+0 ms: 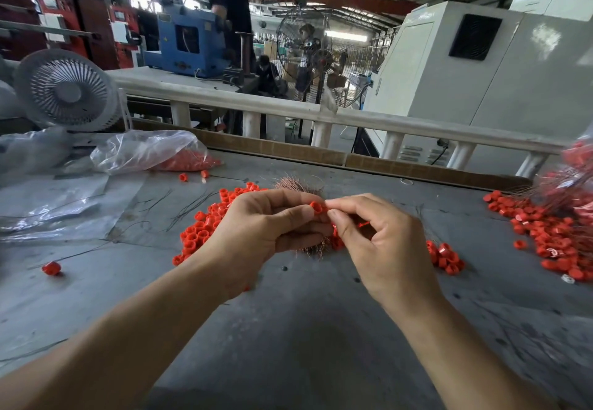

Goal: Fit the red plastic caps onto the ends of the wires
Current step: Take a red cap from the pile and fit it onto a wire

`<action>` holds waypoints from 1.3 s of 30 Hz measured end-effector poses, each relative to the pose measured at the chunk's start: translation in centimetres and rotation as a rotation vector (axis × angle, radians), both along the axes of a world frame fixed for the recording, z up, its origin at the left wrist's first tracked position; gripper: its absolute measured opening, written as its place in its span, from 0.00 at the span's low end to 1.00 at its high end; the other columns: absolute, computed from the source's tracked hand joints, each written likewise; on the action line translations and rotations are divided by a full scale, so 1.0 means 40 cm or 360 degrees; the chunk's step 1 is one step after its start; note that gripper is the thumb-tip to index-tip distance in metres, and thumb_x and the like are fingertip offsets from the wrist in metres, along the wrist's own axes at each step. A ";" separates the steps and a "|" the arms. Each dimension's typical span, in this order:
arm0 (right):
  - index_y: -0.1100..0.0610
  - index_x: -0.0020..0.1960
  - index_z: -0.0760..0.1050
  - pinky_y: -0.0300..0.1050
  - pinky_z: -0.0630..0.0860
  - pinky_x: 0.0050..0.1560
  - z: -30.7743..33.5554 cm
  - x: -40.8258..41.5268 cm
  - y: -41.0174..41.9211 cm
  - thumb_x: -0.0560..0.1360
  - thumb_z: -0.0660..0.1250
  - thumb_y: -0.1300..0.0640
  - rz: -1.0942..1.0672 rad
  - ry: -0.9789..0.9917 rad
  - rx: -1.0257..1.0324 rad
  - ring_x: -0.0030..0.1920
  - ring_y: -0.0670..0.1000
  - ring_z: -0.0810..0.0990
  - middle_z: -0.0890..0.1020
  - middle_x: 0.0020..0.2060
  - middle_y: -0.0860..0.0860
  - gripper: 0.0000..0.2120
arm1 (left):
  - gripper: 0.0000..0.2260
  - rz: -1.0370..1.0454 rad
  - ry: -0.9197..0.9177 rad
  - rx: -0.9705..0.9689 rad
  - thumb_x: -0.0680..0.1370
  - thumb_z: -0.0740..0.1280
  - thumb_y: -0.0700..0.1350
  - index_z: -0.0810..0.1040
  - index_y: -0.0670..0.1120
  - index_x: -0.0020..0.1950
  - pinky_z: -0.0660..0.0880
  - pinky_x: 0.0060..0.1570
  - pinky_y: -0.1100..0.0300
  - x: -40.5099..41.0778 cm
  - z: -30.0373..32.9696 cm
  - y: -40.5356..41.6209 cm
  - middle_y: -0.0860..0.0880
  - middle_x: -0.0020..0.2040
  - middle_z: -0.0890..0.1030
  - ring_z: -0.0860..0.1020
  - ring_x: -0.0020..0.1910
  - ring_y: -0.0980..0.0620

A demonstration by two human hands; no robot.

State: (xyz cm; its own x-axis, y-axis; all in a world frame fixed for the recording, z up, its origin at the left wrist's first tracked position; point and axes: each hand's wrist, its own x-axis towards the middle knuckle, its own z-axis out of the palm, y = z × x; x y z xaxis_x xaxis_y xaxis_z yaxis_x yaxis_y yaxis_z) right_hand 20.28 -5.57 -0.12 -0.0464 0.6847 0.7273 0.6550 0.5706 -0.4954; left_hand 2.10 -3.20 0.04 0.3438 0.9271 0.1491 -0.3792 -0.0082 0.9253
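Left hand (pixel 256 226) fingers (pixel 298 214) are curled, pinching a red cap (pixel 317 207); right hand (pixel 382 236) fingertips press together right against that cap, probably pinching a wire end I can't make out. Looks like mid-fitting, so next it needs a straight push in. The copper wire bundle (pixel 298 185) sits just behind the cap and loose caps (pixel 199 233) lie left of it on the desk (pixel 305 329).

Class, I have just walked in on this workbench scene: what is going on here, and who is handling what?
A person is fitting caps onto wires at a grey table. The left hand pinches one red cap and grips a bundle of copper wires. The right hand pinches at the cap's edge, apparently guiding a wire end, which is too fine to see. Loose caps are heaped to the left; a second heap with wires in it lies on the right.
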 end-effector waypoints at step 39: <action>0.58 0.52 0.87 0.33 0.76 0.53 -0.009 -0.031 -0.007 0.76 0.75 0.64 0.0031 0.0064 0.0238 0.50 0.44 0.83 0.84 0.48 0.47 0.06 | 0.08 0.0014 0.0031 0.0155 0.74 0.72 0.43 0.87 0.44 0.51 0.83 0.48 0.57 0.002 -0.009 0.000 0.37 0.49 0.86 0.86 0.49 0.44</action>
State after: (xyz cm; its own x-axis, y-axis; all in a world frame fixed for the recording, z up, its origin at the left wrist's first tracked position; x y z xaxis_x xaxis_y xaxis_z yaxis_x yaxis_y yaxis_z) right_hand 19.03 -5.83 -0.50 -0.0270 0.5677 0.8228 0.6245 0.6523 -0.4296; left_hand 2.17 -3.20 -0.30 0.3397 0.9114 0.2323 -0.3606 -0.1019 0.9271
